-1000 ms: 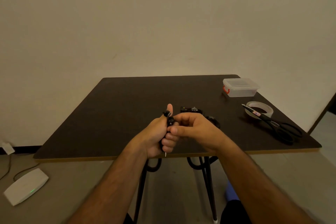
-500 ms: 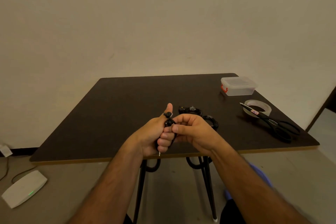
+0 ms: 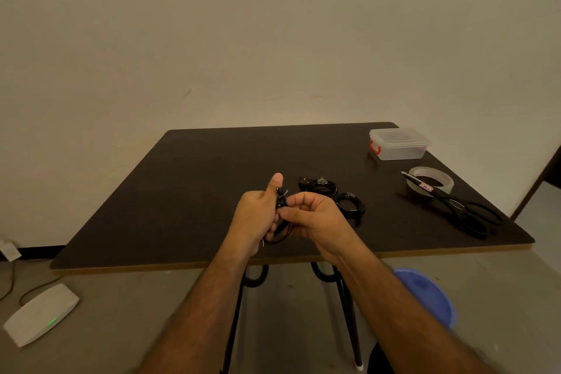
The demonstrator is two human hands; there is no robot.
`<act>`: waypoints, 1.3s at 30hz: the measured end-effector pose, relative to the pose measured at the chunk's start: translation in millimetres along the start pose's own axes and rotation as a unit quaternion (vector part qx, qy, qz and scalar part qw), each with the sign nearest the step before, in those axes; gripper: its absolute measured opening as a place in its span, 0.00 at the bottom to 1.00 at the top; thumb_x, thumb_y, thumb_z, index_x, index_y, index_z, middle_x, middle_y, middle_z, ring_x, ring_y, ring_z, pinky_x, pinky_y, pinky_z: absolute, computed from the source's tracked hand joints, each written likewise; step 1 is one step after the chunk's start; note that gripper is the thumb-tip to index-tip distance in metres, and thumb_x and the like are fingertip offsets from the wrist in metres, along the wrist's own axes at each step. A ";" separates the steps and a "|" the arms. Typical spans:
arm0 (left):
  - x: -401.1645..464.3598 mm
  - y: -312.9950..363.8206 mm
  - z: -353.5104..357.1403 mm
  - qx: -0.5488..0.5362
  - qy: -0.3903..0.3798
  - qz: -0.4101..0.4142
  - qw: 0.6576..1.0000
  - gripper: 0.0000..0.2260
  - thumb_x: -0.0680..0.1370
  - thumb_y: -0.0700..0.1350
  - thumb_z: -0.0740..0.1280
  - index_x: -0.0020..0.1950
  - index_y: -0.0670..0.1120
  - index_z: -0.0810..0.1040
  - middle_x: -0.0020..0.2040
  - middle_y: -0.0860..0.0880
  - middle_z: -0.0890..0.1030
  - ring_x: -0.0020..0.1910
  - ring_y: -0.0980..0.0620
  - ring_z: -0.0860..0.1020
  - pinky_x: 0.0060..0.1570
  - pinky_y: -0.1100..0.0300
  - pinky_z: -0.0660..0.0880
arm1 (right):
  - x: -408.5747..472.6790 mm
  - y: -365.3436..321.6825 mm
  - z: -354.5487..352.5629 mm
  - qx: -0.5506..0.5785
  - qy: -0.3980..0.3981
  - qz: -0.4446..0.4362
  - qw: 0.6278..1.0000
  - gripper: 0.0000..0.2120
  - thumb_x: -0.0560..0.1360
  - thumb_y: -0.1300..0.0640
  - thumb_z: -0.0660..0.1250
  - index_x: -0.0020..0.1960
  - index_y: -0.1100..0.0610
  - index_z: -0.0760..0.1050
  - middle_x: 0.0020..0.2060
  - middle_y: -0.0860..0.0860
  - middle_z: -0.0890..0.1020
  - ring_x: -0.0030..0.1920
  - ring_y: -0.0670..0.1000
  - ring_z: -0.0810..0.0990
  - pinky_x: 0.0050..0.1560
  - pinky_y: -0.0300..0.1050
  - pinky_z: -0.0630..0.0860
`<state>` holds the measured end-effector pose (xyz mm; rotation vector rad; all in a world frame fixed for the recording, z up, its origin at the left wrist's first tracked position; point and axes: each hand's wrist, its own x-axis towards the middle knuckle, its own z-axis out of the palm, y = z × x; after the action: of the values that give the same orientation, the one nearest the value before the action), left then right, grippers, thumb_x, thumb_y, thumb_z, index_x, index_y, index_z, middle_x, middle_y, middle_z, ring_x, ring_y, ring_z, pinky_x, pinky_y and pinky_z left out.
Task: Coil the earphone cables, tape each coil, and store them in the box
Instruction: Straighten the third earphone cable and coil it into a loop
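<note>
the left hand [image 3: 258,215] grips a black earphone cable [image 3: 280,229] in its curled fingers with the thumb raised, the earbuds poking out beside the thumb, and the right hand [image 3: 312,218] pinches the same cable just beside it, fingertips bent in toward the left fist. compared with half a second ago the hands sit much the same over the near edge of the table [image 3: 188,191], but a loop of cable now hangs visibly below the left fist, with the plug end dangling at its lower side, where before only a short stub showed; this suggests another turn is being laid round the left fingers and the coil is growing. the winding looks close to done, since little loose cable trails from the hands, though how many turns are held is hidden inside the fist. two other coiled earphones [image 3: 334,197] lie on the table just behind the right hand, one nearer and one farther; whether they carry tape is hard to tell. the tape roll [image 3: 432,181] sits well to the right with the scissors [image 3: 464,212] resting across it, untouched, and the clear box [image 3: 397,144] stands at the far right corner with its lid on, so taping this coil and all the storing are still ahead.
</note>
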<state>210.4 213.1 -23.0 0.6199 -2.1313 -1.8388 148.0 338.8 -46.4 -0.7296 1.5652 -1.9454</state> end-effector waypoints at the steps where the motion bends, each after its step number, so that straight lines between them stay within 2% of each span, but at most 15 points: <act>1: 1.6 -1.4 1.6 0.010 0.015 0.015 1.000 0.26 0.80 0.63 0.58 0.31 0.45 0.72 0.23 0.51 0.70 0.20 0.55 0.67 0.22 0.62 0.66 | 0.4 0.2 0.9 0.002 0.005 0.000 1.000 0.08 0.76 0.67 0.67 0.55 0.68 0.76 0.42 0.60 0.85 0.41 0.56 0.85 0.46 0.51 0.83; 5: 8.8 -9.9 3.0 0.025 0.046 0.027 0.998 0.25 0.80 0.63 0.58 0.34 0.44 0.74 0.23 0.50 0.71 0.21 0.55 0.69 0.24 0.61 0.68 | 5.2 4.4 2.1 -0.015 0.020 0.008 1.000 0.10 0.77 0.66 0.66 0.58 0.66 0.77 0.46 0.61 0.85 0.45 0.57 0.85 0.50 0.53 0.83; 10: 19.9 -19.2 0.9 0.032 0.080 0.011 0.996 0.25 0.80 0.62 0.59 0.36 0.44 0.76 0.24 0.50 0.73 0.23 0.54 0.71 0.29 0.57 0.70 | 12.8 9.6 8.4 -0.050 0.022 0.021 0.998 0.10 0.78 0.65 0.66 0.58 0.63 0.79 0.47 0.60 0.85 0.47 0.57 0.86 0.52 0.55 0.82; 16: 31.9 -33.6 -6.6 0.022 0.087 -0.018 0.996 0.22 0.81 0.61 0.59 0.36 0.47 0.77 0.29 0.50 0.75 0.30 0.53 0.73 0.35 0.56 0.69 | 18.8 9.1 14.2 -0.009 0.010 0.077 0.997 0.11 0.78 0.63 0.66 0.59 0.61 0.79 0.49 0.56 0.86 0.50 0.55 0.86 0.53 0.55 0.82; 19: 33.8 -37.1 -7.5 0.052 0.092 0.003 0.994 0.24 0.81 0.61 0.58 0.35 0.46 0.77 0.28 0.51 0.77 0.30 0.53 0.75 0.37 0.55 0.71 | 21.1 9.8 17.0 0.017 0.018 0.100 0.995 0.11 0.78 0.59 0.68 0.58 0.61 0.80 0.44 0.55 0.86 0.46 0.53 0.86 0.47 0.51 0.82; 23: 38.3 -41.7 -10.9 0.110 0.087 0.004 0.990 0.25 0.82 0.62 0.56 0.38 0.46 0.80 0.32 0.49 0.80 0.35 0.51 0.78 0.43 0.51 0.76 | 30.2 13.9 15.8 0.016 0.043 0.143 0.989 0.09 0.78 0.60 0.68 0.56 0.62 0.81 0.39 0.55 0.84 0.42 0.52 0.84 0.46 0.53 0.83; 25: 41.3 -43.9 -11.7 0.147 0.080 0.009 0.986 0.24 0.82 0.61 0.56 0.40 0.45 0.81 0.34 0.49 0.82 0.37 0.50 0.80 0.43 0.51 0.76 | 35.2 14.1 15.8 0.003 0.057 0.173 0.983 0.09 0.78 0.62 0.67 0.57 0.62 0.80 0.39 0.55 0.83 0.42 0.52 0.84 0.47 0.55 0.83; 28: 45.8 -45.4 -12.4 0.189 0.080 0.003 0.979 0.24 0.82 0.60 0.55 0.43 0.45 0.80 0.35 0.48 0.81 0.35 0.52 0.78 0.38 0.55 0.73 | 42.5 11.7 18.4 -0.018 0.079 0.204 0.976 0.09 0.78 0.64 0.65 0.57 0.63 0.78 0.37 0.54 0.82 0.38 0.50 0.84 0.44 0.53 0.84; 32: 54.4 -52.1 -16.8 0.112 0.067 -0.064 0.989 0.21 0.83 0.58 0.56 0.43 0.46 0.80 0.36 0.48 0.82 0.35 0.52 0.77 0.40 0.54 0.73 | 52.9 12.4 22.5 -0.042 0.084 0.230 0.969 0.09 0.77 0.65 0.65 0.57 0.62 0.77 0.37 0.55 0.83 0.35 0.51 0.85 0.41 0.54 0.84; 36: 60.1 -60.2 -18.4 0.118 0.068 -0.080 0.987 0.20 0.83 0.56 0.57 0.41 0.46 0.79 0.34 0.48 0.80 0.33 0.51 0.75 0.40 0.53 0.73 | 60.3 19.0 24.2 -0.079 0.091 0.236 0.964 0.06 0.77 0.67 0.65 0.53 0.62 0.78 0.41 0.57 0.82 0.40 0.53 0.84 0.43 0.55 0.84; 39: 62.9 -60.4 -19.3 0.157 0.073 -0.085 0.981 0.19 0.83 0.56 0.57 0.44 0.46 0.79 0.35 0.48 0.79 0.33 0.52 0.76 0.38 0.55 0.73 | 63.5 23.1 23.3 -0.089 0.100 0.229 0.964 0.07 0.77 0.68 0.65 0.54 0.62 0.78 0.42 0.59 0.82 0.42 0.55 0.84 0.42 0.54 0.84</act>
<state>173.2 159.7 -84.1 1.0038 -2.3478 -1.4871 120.8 274.1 -59.7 -0.2066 1.8519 -1.5858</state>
